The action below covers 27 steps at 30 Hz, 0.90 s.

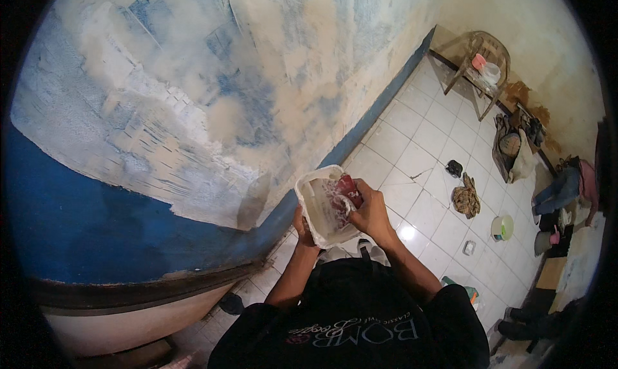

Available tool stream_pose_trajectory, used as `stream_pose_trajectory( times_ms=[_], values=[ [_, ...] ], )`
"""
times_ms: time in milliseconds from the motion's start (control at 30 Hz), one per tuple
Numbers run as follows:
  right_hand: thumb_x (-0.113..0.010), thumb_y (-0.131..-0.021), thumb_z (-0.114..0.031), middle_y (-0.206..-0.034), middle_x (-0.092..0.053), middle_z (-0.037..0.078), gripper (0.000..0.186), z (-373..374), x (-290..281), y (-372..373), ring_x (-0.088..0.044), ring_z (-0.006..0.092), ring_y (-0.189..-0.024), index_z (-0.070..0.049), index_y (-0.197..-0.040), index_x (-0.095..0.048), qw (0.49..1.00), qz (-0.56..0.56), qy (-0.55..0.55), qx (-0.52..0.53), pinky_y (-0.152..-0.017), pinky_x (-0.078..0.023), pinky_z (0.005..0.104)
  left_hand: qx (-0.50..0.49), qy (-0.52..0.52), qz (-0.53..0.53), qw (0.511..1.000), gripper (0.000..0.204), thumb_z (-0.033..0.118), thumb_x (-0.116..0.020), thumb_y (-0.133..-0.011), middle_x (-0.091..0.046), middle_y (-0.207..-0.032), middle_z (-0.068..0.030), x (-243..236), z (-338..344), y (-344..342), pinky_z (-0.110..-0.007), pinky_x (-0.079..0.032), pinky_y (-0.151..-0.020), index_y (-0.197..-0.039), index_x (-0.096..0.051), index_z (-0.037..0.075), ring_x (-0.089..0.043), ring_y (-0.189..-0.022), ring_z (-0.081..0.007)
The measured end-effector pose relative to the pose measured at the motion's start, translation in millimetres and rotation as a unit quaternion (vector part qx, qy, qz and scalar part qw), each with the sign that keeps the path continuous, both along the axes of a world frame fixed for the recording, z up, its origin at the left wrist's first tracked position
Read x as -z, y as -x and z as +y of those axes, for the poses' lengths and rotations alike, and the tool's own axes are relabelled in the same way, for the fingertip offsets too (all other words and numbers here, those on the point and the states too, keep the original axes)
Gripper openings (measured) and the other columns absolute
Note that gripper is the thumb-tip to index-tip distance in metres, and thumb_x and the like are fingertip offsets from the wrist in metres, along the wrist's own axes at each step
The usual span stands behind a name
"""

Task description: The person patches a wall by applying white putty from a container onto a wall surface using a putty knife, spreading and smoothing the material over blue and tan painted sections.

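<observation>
Tub point(302, 198), white, rectangular, holding pale paste point(318, 205), raised above the tiled floor point(412, 205); left hand point(305, 227) curled around its left side, right hand point(371, 211) closed around a red, white-smeared tool point(348, 187) of unclear kind at its right edge. Shirt point(386, 298), black, worn by the person, bearing pale printed lettering point(360, 333) and a small red emblem point(297, 339). Wall point(251, 105) alongside, patchy white over blue; chair point(486, 47) at the far corner, supporting pink and white containers point(490, 73).
</observation>
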State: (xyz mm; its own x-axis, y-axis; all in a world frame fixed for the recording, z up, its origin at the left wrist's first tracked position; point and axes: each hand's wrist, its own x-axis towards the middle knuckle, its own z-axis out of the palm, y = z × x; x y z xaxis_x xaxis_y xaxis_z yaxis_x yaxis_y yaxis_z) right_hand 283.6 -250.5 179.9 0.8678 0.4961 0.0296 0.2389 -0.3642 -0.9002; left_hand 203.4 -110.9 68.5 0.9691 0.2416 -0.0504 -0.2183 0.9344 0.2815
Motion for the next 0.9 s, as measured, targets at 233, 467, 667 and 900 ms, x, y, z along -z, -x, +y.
stream_pose_trajectory(
  times_ms=[233, 467, 667, 900],
  values=[
    [-0.067, -0.071, 0.001, -0.077, -0.065, 0.018, 0.036, 0.3, 13.1, 3.8, -0.063, 0.0295, -0.068, 0.000, -0.106, -0.058, 0.996, -0.048, -0.073, -0.033, -0.063, -0.049, 0.0348, -0.046, -0.008, 0.020, 0.999, 0.071, 0.058, -0.050, -0.091, -0.049, -0.142, -0.0128, 9.9, 19.4, 12.1, -0.054, -0.040, -0.107, -0.145, -0.043, 0.013, -0.048, -0.128, -0.0347],
    [-0.071, -0.073, 0.003, -0.078, -0.065, 0.010, 0.033, 8.2, 28.0, -0.4, -0.060, 0.0199, -0.065, 0.000, -0.103, -0.059, 0.993, -0.007, -0.111, -0.045, -0.060, -0.047, 0.0328, -0.093, -0.027, 0.036, 0.995, 0.073, 0.059, -0.048, -0.091, -0.049, -0.144, -0.0113, 27.5, 47.8, 25.4, -0.052, -0.039, -0.108, -0.148, -0.040, 0.014, -0.047, -0.129, -0.0348],
    [-0.072, -0.083, -0.003, -0.075, -0.066, 0.001, 0.023, 19.3, 29.8, -2.9, -0.061, 0.0116, -0.066, -0.002, -0.105, -0.065, 0.963, 0.206, -0.158, -0.078, -0.058, -0.049, 0.0286, -0.161, -0.146, 0.087, 0.972, 0.071, 0.059, -0.046, -0.091, -0.047, -0.146, -0.0116, 23.3, 57.4, 35.3, -0.049, -0.041, -0.108, -0.146, -0.043, 0.013, -0.047, -0.130, -0.0328],
    [-0.074, -0.088, -0.017, -0.076, -0.069, 0.001, 0.015, 26.0, 45.8, -12.7, -0.060, 0.0088, -0.064, -0.006, -0.097, -0.075, 0.964, 0.231, -0.046, -0.121, -0.060, -0.049, 0.0281, -0.106, -0.015, -0.032, 0.994, 0.069, 0.057, -0.043, -0.094, -0.047, -0.146, -0.0126, 21.5, 80.9, 50.4, -0.050, -0.041, -0.108, -0.146, -0.042, 0.012, -0.048, -0.130, -0.0340]
  ],
)
